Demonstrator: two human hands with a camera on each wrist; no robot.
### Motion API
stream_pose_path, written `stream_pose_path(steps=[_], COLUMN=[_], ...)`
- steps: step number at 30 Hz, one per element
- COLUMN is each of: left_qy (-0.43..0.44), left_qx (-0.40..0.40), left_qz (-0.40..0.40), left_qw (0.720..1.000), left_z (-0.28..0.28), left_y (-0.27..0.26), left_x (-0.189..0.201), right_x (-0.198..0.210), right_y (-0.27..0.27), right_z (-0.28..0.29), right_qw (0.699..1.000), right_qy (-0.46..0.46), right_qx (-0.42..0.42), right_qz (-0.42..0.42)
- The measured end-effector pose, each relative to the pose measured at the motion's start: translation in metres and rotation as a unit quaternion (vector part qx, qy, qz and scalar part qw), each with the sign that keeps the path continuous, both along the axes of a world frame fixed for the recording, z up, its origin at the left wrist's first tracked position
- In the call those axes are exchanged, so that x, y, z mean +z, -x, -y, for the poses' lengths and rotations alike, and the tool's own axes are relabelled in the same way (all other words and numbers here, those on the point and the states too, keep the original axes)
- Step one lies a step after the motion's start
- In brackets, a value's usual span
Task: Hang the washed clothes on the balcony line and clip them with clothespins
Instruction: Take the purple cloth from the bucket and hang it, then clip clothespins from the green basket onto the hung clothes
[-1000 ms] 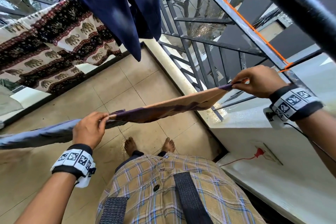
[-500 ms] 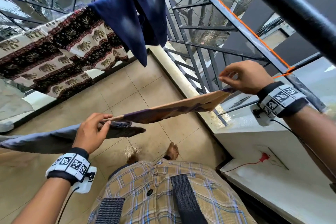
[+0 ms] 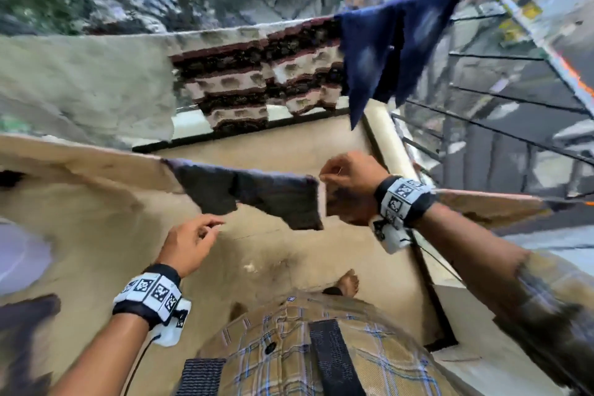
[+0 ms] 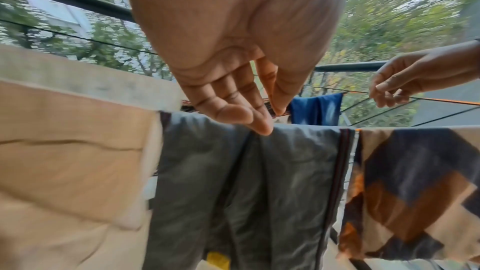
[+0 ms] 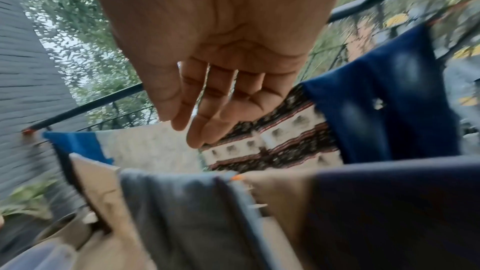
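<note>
A grey cloth [image 3: 257, 199] hangs over the near line, between a beige cloth [image 3: 80, 167] on its left and a brown and navy patterned cloth [image 4: 415, 182] on its right. My left hand [image 3: 209, 228] hovers just below the grey cloth's edge with loosely curled fingers and holds nothing; in the left wrist view its fingertips [image 4: 262, 128] are at the cloth's top fold [image 4: 246, 182]. My right hand [image 3: 324, 177] is at the line by the grey cloth's right edge; in the right wrist view its fingers [image 5: 197, 130] hang relaxed and empty. No clothespin is visible.
On the far line hang a navy cloth [image 3: 392, 51], an elephant-print cloth [image 3: 257, 80] and a pale cloth [image 3: 80, 83]. Dark railing bars [image 3: 498, 112] and an orange cord [image 3: 575, 77] run along the right. Tiled floor [image 3: 273, 267] lies below.
Both hands held the patterned cloth stretched between them; now they have let go and it hangs on the line. The left hand has dropped below the line. The head view has swung left.
</note>
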State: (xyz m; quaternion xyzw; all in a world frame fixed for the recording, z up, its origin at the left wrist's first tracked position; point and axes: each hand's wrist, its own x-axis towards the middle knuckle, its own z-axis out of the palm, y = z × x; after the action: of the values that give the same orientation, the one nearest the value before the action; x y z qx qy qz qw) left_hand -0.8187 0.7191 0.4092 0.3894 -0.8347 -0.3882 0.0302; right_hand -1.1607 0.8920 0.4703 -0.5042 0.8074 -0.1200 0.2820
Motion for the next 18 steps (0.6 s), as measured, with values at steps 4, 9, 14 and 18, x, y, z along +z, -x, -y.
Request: stream_pose_path(steps=[4, 9, 14, 18], left_qy=[-0.039, -0.117, -0.197, -0.261], left_qx=[0.09, 0.261, 0.413, 0.51], left_qz=[0.025, 0.025, 0.041, 0.042], left_qw=[0.995, 0.958, 0.888, 0.818], left_z=[0.009, 0.0, -0.028, -0.05], left_y=[-0.125, -0.273, -0.388, -0.466], left_x=[-0.02, -0.065, -0.089, -0.127], right_x=[-0.028, -0.054, -0.066, -0.077], right_y=[-0.118, -0.264, -0.396, -0.481], right_z=[0.098, 0.193, 0.268, 0.316], right_qw=[0.993, 0.965, 0.926, 0.895], right_qy=[-0.04, -0.084, -0.138, -0.176], right_qx=[0.094, 0.213, 0.306, 0.364], right_qz=[0.066, 0.131, 0.172, 0.19])
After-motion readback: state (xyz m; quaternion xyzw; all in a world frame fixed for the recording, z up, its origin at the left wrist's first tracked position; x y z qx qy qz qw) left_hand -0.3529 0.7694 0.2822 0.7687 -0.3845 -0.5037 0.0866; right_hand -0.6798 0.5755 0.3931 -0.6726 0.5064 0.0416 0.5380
